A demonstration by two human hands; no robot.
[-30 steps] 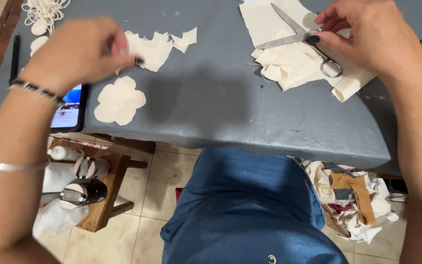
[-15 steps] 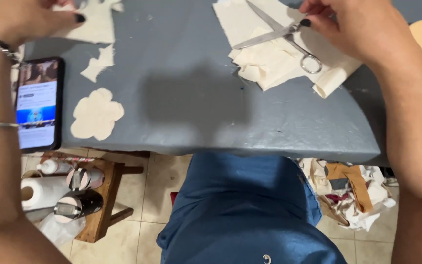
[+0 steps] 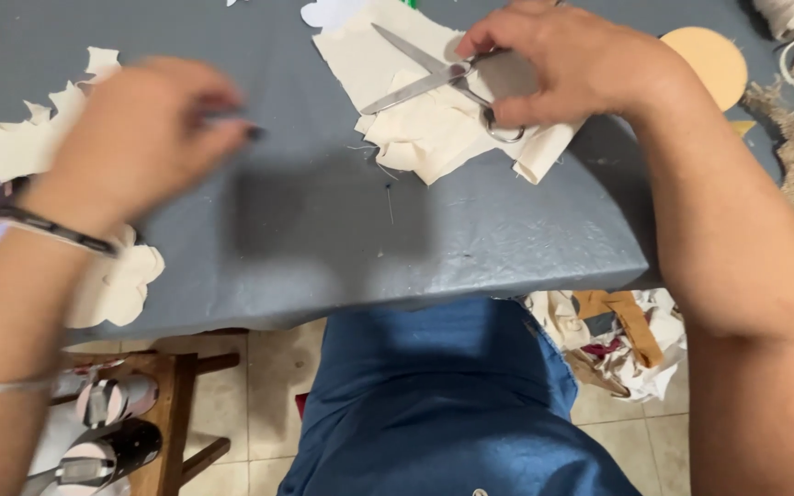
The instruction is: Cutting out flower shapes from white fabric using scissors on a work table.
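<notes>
Scissors (image 3: 434, 78) lie open on cream cloth (image 3: 415, 138), right hand's (image 3: 572, 64) fingers pinching their handles; left hand's (image 3: 140, 138) blurred, can't tell.

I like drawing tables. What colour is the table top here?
The table top is plain grey, best seen in the head view.

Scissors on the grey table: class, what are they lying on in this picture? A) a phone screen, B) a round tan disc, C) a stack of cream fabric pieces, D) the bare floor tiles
C: the scissors lie with blades apart on the cream fabric pieces, while the right hand rests on their handles.
</notes>
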